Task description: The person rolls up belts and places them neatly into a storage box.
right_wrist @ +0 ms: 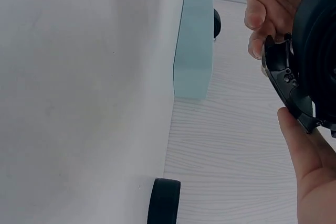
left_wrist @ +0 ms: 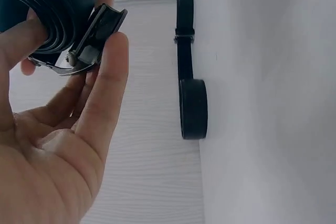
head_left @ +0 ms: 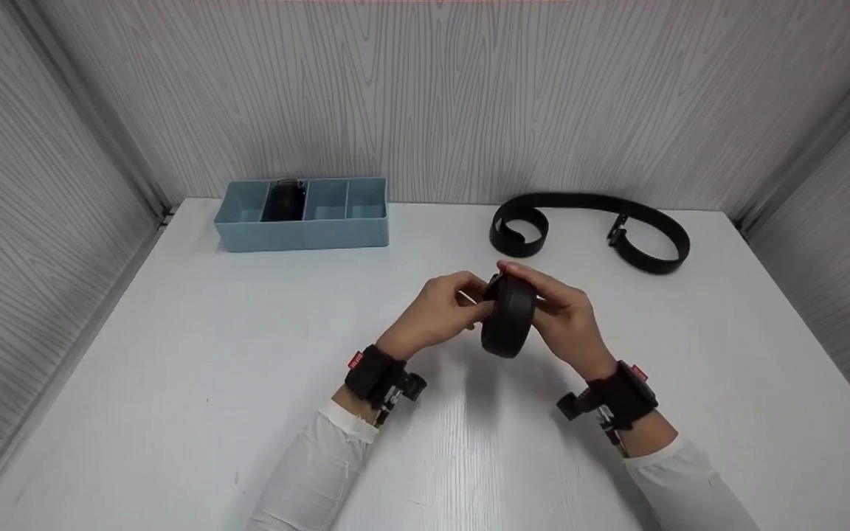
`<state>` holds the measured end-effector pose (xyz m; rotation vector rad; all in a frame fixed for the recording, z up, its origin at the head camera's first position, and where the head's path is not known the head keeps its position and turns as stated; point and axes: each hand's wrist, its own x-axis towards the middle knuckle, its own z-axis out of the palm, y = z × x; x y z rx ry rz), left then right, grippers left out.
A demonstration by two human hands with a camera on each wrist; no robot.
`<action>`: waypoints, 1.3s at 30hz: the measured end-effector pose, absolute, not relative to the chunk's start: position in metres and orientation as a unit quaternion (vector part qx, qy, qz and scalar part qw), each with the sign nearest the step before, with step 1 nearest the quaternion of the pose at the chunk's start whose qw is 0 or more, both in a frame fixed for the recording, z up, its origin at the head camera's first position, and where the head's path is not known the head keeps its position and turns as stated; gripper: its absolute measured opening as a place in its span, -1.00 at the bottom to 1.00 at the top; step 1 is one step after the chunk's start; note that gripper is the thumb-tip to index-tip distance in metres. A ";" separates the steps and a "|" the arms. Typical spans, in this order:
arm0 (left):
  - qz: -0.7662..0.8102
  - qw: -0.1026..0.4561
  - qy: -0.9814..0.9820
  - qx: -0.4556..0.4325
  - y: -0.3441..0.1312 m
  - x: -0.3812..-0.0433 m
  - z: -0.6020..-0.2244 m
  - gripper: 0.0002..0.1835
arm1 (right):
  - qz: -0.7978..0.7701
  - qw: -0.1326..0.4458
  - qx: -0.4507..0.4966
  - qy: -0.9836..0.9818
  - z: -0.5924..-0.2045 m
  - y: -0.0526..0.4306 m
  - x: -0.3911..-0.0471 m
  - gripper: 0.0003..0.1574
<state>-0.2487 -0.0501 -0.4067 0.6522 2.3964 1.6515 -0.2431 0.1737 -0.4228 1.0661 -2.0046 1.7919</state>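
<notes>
A black belt (head_left: 511,317), rolled into a tight coil, is held up over the table between both hands. My left hand (head_left: 440,310) grips its left side, and in the left wrist view the thumb (left_wrist: 23,40) reaches into the coil while the fingers lie along the metal buckle (left_wrist: 97,35). On the other side, my right hand (head_left: 569,324) holds the coil with fingers over its top edge. The right wrist view shows the buckle (right_wrist: 286,80) standing out from the roll, with a right fingertip at its end. Part of the right hand is hidden by the coil.
Behind the right hand, a second black belt (head_left: 587,200) lies on edge, partly curled at both ends. At the back left stands a light blue divided box (head_left: 299,236), with a black rolled item (head_left: 286,200) in one compartment. Grey wood-grain panels (head_left: 440,103) surround the white table (head_left: 174,354).
</notes>
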 end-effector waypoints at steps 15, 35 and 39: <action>0.384 0.023 0.903 0.194 -0.040 -0.227 -0.384 -0.36 | 0.431 0.166 0.320 -0.827 -0.435 0.171 -0.247 -0.42; 0.365 -0.023 0.904 0.221 -0.033 -0.217 -0.382 -0.47 | 0.477 0.229 0.262 -0.807 -0.435 0.166 -0.242 -0.23; 0.348 -0.088 0.907 0.222 -0.035 -0.216 -0.382 -0.50 | 0.520 0.222 0.285 -0.774 -0.433 0.167 -0.243 -0.24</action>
